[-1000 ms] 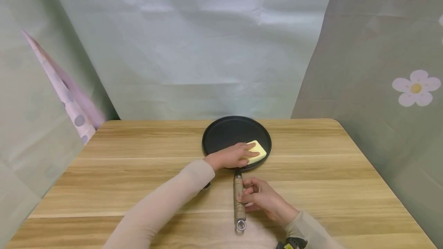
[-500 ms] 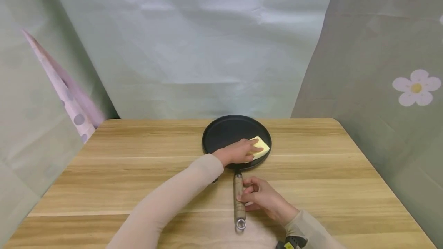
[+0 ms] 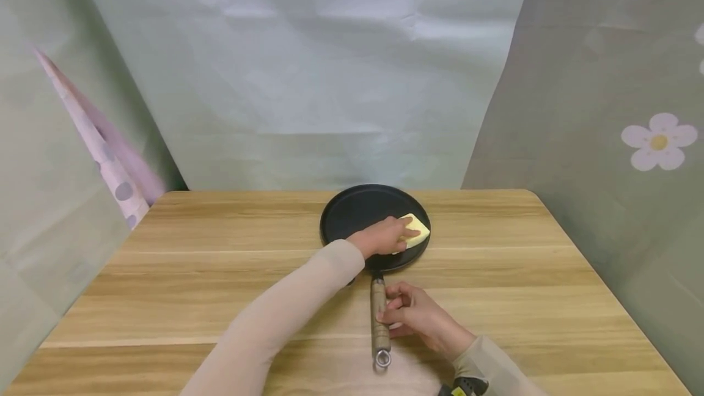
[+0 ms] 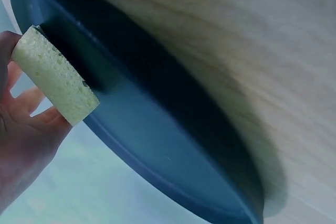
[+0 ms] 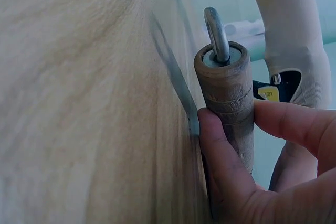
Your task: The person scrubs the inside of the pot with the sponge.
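A round black frying pan (image 3: 352, 216) lies flat at the table's far side, its wooden handle (image 3: 379, 316) pointing toward me. My left hand (image 3: 385, 236) holds a pale yellow sponge (image 3: 420, 229) on the right part of the pan's surface. Seen from the left wrist, thumb and fingers grip the sponge (image 4: 55, 74) by its sides, and its underside meets the pan (image 4: 157, 145). My right hand (image 3: 422, 319) pinches the handle from the right. In the right wrist view, thumb and finger lie on either side of the handle (image 5: 228, 90), below its metal ring (image 5: 216, 32).
The wooden table (image 3: 220, 298) extends to both sides of the pan. Behind it hangs a pale green cloth backdrop (image 3: 330, 78), and a grey-green side panel (image 3: 594, 90) with a printed flower stands at the right. Both forearms wear light sleeves.
My left hand has slid the sponge rightward and slightly away from me across the pan. The right hand and the pan stay in place.
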Demonstrator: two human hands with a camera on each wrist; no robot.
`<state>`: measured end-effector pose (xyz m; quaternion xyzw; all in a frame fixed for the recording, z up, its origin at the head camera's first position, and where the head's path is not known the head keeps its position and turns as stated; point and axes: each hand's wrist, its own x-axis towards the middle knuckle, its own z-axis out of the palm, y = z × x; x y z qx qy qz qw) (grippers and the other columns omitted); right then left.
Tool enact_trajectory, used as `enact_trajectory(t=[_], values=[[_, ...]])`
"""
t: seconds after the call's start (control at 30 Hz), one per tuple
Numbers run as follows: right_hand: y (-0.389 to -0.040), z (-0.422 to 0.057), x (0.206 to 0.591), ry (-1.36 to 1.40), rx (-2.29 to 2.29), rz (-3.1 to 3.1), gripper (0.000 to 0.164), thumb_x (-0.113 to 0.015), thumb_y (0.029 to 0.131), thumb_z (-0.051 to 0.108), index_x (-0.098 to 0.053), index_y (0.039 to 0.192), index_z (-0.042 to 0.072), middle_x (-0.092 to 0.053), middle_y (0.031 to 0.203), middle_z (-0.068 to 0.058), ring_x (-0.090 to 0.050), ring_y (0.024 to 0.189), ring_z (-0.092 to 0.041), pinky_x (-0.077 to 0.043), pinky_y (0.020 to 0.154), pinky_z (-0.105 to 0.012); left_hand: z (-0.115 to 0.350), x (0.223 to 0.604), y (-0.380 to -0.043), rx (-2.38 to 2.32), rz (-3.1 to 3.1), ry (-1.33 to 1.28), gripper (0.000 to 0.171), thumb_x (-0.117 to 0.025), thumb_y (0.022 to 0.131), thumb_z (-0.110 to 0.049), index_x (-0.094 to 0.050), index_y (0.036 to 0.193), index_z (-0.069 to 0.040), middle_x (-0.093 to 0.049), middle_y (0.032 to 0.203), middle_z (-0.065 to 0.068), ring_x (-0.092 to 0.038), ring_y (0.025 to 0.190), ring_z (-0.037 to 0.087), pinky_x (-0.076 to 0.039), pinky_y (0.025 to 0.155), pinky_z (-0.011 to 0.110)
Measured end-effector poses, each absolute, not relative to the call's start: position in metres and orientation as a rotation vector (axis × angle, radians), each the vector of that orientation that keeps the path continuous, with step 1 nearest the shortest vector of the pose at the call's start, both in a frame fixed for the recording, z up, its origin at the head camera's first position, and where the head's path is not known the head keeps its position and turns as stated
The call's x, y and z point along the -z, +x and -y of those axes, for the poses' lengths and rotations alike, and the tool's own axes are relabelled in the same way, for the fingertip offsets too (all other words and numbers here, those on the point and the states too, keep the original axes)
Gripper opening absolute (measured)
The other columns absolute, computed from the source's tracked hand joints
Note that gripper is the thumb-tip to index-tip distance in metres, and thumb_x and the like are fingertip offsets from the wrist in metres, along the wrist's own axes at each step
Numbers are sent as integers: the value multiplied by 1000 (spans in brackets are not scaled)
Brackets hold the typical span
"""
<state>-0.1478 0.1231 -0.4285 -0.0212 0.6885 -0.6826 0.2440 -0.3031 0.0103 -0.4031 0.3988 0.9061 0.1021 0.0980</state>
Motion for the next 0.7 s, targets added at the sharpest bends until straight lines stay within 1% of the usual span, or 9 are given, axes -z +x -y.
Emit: enact_trajectory(t=[0.2, 0.43, 0.57, 0.7], values=[[-147, -122, 429, -57, 1872, -1886, 54, -68, 80, -3, -42, 126, -11, -54, 89, -9, -59, 76, -18, -56, 69, -38, -15, 402, -311, -287, -2689, 1114, 50, -57, 94, -13, -48, 143, -24, -29, 156, 8, -40, 134, 28, -31, 110, 35], [-147, -121, 428, -48, 1885, -1889, 52, -68, 80, -4, -42, 125, -11, -54, 89, -8, -59, 75, -18, -56, 68, -38, -18, 404, -321, -300, -2703, 1111, 49, -57, 94, -13, -50, 142, -24, -30, 156, 7, -37, 136, 33, -29, 111, 38], [-147, -121, 429, -55, 1891, -1885, 53, -68, 79, -3, -43, 125, -11, -55, 89, -8, -60, 76, -17, -56, 69, -38, -19, 405, -326, -306, -2712, 1128, 50, -57, 94, -12, -50, 141, -23, -31, 155, 8, -38, 135, 33, -31, 110, 36], [-147, -120, 430, -59, 1898, -1880, 53, -69, 79, -3, -43, 125, -11, -55, 88, -8, -60, 75, -17, -56, 69, -38, -19, 405, -330, -311, -2703, 1108, 50, -56, 95, -12, -49, 143, -24, -29, 156, 6, -35, 137, 33, -30, 110, 37]])
